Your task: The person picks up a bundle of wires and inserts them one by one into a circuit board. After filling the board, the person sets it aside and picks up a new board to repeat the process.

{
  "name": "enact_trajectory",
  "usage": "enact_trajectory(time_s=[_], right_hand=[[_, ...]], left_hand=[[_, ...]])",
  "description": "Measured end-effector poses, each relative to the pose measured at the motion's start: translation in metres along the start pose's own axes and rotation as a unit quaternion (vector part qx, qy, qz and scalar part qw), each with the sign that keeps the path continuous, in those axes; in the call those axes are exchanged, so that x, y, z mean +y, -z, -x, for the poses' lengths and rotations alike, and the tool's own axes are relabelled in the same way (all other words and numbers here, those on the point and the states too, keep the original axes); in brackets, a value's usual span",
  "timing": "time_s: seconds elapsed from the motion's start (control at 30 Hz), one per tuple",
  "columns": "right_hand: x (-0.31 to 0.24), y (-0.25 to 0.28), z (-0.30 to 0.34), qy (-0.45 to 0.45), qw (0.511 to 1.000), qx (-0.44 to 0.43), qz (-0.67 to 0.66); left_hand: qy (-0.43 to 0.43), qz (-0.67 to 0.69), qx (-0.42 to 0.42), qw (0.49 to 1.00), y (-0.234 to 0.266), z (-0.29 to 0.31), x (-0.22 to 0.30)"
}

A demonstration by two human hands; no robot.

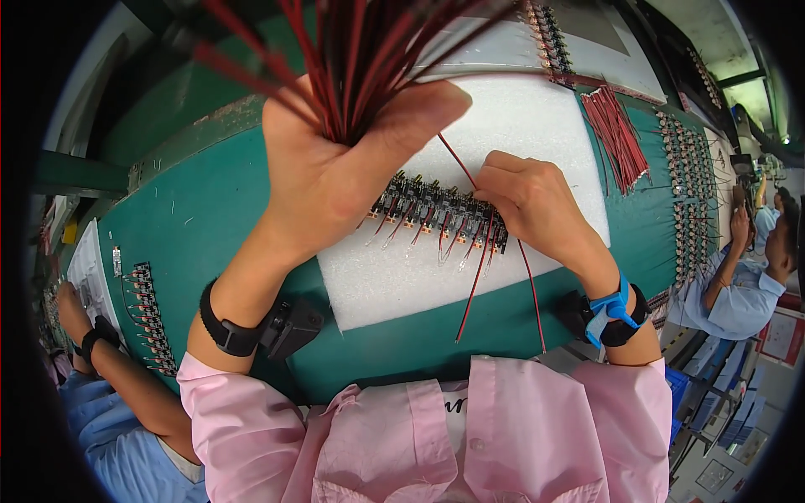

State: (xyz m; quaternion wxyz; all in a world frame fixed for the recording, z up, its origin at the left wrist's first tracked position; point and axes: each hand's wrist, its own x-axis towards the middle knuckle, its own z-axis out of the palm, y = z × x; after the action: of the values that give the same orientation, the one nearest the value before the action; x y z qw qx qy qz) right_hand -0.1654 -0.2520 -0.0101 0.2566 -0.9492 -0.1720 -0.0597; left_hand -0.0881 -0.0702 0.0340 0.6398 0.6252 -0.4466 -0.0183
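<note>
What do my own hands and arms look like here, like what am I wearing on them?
Your left hand and right hand are both ungloved. Just beyond each pink sleeve is a black strap with a boxy black device. The right arm also wears a bright blue band.

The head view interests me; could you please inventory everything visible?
Table: one, green, centre
Foam sheet: one, white, on table
Board strip: one, black, on foam sheet
Other board strips: several, dark, left, right, top
Wire bundle: one, red-black, upper centre
Wire pile: one, red, right side
Tray: one, white, far left
Co-workers: several, blue clothing, both sides
Own wristbands: two, black, both wrists
Sleeves: two, pink, lower edge
Left hand: one, bare, holding wire bundle
Right hand: one, bare, pinching wire
</note>
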Motion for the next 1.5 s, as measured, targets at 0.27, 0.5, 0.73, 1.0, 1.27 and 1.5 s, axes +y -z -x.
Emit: enact_trajectory(time_s=[0.27, 0.5, 0.73, 1.0, 1.27, 1.5], right_hand=[[0.002, 0.001, -0.001, 0.002, 1.000, -0.008, 0.000], [0.004, 0.002, 0.000, -0.008, 1.000, -0.010, -0.028], [0.004, 0.002, -0.001, -0.003, 1.000, -0.017, -0.019], [0.004, 0.000, -0.001, 0.018, 1.000, -0.008, 0.013], [0.001, -0.003, 0.000, -0.007, 1.000, 0.018, -0.003], [0.005, -0.005, 0.001, -0.039, 0.997, 0.019, -0.061]], left_hand=[[-0.153, -0.179, -0.171, 0.957, 0.013, -0.004, 0.011], [0.067, -0.316, -0.508, 0.799, 0.006, 0.023, 0.034], [0.018, -0.375, -0.465, 0.802, -0.002, 0.033, 0.028], [0.064, -0.358, -0.496, 0.789, -0.001, 0.031, 0.027], [0.080, -0.343, -0.502, 0.790, 0.000, 0.032, 0.027], [0.073, -0.343, -0.497, 0.793, 0.000, 0.032, 0.026]])
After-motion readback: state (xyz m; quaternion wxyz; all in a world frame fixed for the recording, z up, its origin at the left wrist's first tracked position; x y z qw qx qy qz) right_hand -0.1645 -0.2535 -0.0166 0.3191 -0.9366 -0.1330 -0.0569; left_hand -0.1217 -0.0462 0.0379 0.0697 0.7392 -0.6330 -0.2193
